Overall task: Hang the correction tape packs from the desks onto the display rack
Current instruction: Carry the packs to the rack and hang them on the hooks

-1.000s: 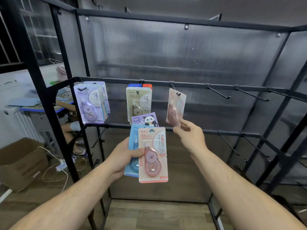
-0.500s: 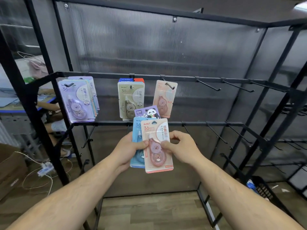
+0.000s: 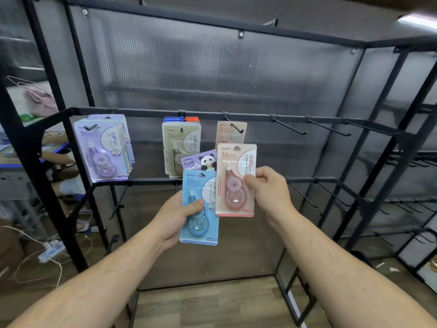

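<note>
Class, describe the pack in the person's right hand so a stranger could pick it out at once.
Find the black display rack. In front of it, two hands hold packs. The right hand holds the pink pack, raised just below a matching one on a hook; the left hand grips a blue pack topmost.

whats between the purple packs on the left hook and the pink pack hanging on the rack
In the head view, the beige stack hangs between the purple packs and the hung pink pack.

Your purple panda-print card pack point(image 3: 199, 160) sits mostly hidden behind the blue blister pack point(image 3: 199, 207). The hanging pink pack point(image 3: 230, 132) shows only its top. Small print unreadable. Both your forearms run off frame.
</note>
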A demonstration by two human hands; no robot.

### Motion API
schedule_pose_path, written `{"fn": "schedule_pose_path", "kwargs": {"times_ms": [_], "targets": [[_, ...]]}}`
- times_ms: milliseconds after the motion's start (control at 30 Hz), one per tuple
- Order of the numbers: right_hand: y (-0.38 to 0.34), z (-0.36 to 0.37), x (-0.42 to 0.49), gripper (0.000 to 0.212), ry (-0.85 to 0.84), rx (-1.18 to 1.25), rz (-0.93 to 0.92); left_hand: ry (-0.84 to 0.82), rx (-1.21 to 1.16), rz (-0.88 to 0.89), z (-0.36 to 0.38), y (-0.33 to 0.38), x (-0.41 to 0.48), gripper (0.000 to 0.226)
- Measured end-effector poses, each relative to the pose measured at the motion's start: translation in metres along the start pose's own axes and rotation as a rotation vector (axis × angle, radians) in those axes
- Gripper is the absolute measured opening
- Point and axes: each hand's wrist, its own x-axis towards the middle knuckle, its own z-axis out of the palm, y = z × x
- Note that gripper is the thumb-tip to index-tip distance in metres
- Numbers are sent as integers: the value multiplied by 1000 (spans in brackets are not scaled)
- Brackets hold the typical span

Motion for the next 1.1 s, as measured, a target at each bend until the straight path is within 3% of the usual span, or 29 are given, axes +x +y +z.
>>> {"fn": "schedule_pose_path", "kwargs": {"times_ms": [367,600,700,800,900,1000,1100], "targets": [[-13,11,49,8,110,75,79,28,-19,-3,-14,5,-7,29],[-7,21,55,19,185,-75,54,50,-22,16,-17,5,-4,30],[-5,19,54,15,69,-99,32,59,-32,30,-14,5,-1,28],[1,16,41,25,-42,-93,-3,74,-32,44,-9,5,1,26],[9,14,27,18,-104,-96,26,87,-31,50,-3,4,4,26],[15,15,9,31,-273,-130,30,99,-24,59,6,4,8,27],[23,18,-4,22,-395,-161,-13,96,-7,73,16,1,12,29]]}}
